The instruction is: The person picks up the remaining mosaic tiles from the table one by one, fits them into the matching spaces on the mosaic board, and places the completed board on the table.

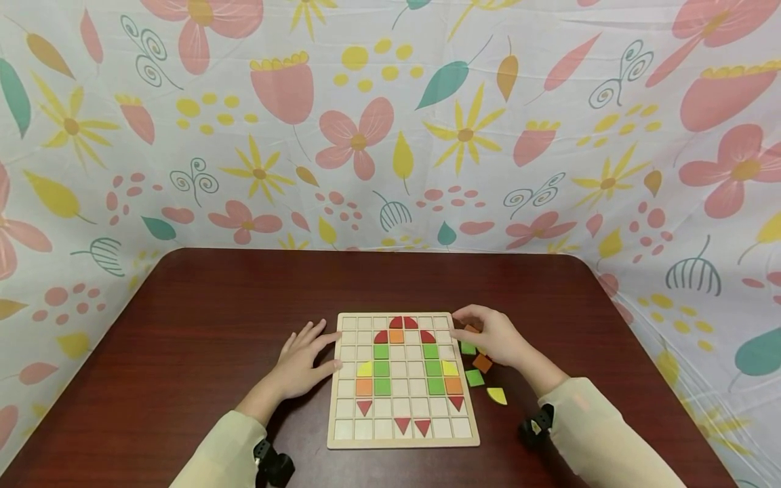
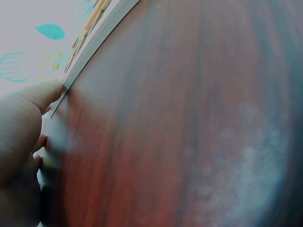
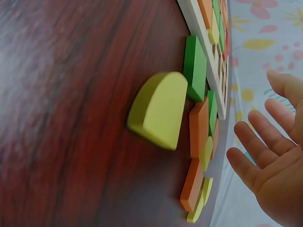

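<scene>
A pale wooden grid board (image 1: 403, 444) lies on the table with coloured pieces in several cells: red quarter-rounds (image 1: 396, 322) at the top, green squares (image 1: 381, 369) in two columns, orange squares (image 1: 363, 387), yellow quarter-rounds (image 1: 449, 368) and red triangles (image 1: 422, 427) lower down. My left hand (image 1: 302, 366) is at the board's left edge, with thumb and a fingertip against it. By the upper right edge, my right hand (image 1: 497, 335) is above loose pieces, and its fingers (image 3: 255, 144) are spread with nothing between them. Whether it touches the board I cannot tell.
Right of the board lie loose pieces: a yellow quarter-round (image 3: 163, 109), green squares (image 3: 196, 68), orange squares (image 3: 199, 127) and more yellow ones, partly hidden by the right hand in the head view. Behind the brown table (image 1: 244, 285) hangs a flowered cloth (image 1: 390, 135).
</scene>
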`<action>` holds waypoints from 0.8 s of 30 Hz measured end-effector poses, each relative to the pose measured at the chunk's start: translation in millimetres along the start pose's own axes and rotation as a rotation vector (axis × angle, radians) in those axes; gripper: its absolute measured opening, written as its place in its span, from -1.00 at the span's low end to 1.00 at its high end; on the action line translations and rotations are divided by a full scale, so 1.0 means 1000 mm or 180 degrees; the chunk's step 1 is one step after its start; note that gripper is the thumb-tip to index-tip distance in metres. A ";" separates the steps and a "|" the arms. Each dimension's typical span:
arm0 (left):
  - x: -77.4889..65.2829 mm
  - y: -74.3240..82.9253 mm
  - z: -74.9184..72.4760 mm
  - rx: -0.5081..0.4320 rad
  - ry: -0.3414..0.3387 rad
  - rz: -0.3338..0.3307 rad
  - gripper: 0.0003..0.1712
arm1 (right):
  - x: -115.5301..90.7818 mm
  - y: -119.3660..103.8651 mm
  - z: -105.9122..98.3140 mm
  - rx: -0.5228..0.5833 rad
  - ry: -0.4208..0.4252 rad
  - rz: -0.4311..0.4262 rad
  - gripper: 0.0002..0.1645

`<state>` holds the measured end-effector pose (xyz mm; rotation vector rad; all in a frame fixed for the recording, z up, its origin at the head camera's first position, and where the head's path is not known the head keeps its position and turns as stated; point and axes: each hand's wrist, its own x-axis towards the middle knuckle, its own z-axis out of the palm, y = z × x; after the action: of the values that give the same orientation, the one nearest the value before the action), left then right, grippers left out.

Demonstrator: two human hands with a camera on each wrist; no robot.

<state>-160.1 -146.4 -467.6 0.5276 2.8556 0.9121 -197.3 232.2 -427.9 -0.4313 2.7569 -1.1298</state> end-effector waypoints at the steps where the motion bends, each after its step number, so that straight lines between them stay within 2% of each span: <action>1: 0.000 0.000 0.000 0.0002 -0.0001 -0.0004 -0.38 | -0.001 0.001 -0.001 -0.0015 0.0008 0.0014 -0.50; 10: -0.001 0.001 -0.001 -0.0041 -0.0020 -0.0012 -0.38 | -0.006 0.008 -0.010 -0.0226 0.0168 0.0031 -0.50; 24: -0.001 0.001 0.000 -0.0016 -0.0009 -0.0007 -0.38 | -0.010 0.018 -0.013 -0.0541 0.0231 0.0101 -0.51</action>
<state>-158.9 -145.9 -466.8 0.5248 2.8500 0.9171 -194.5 255.9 -431.0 -0.3705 2.9245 -0.9256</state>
